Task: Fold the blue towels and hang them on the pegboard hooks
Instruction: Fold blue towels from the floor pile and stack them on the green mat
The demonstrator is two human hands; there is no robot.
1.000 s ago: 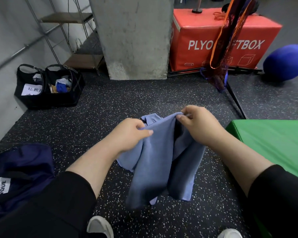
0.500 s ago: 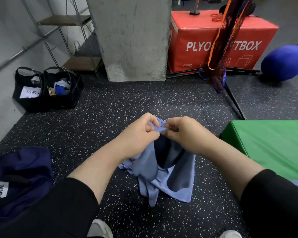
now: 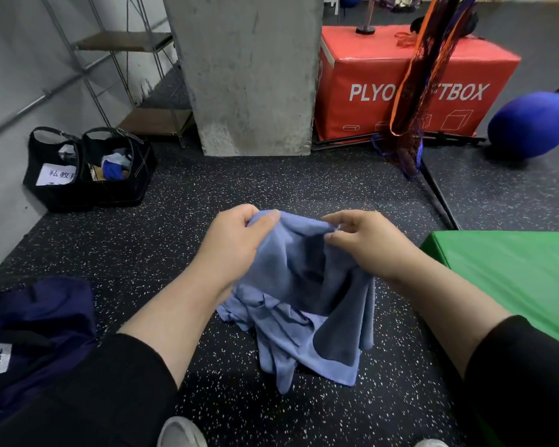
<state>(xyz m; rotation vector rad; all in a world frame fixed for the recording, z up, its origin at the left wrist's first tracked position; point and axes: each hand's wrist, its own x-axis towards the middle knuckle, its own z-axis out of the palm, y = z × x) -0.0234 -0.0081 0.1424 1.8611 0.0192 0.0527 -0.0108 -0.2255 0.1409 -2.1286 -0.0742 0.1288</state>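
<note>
Holding a blue towel [image 3: 304, 301] in the air above the speckled black floor [image 3: 207, 195], the person grips its upper edge with both hands. The left hand [image 3: 236, 243] has its fingers curled round a bunch of cloth at the left end of that edge, with the thumb lying on top of the fabric. The right hand [image 3: 362, 243] pinches the right end of the edge between thumb and fingers. Between the two hands the edge sags a little, and the rest of the towel hangs down in loose, uneven folds in front of the forearms; it is not folded yet. Both arms wear black sleeves [image 3: 523, 375]. To the right lies a green mat [image 3: 513, 272]. On the far left stand two black bags [image 3: 88, 169] near a metal shelf [image 3: 126, 75]. A concrete pillar [image 3: 249, 75] rises in the middle, and beside it on the right is a red box [image 3: 362, 79] with white letters, then a blue ball [image 3: 530, 124]. A dark blue bag [image 3: 36, 324] lies at the lower left.
</note>
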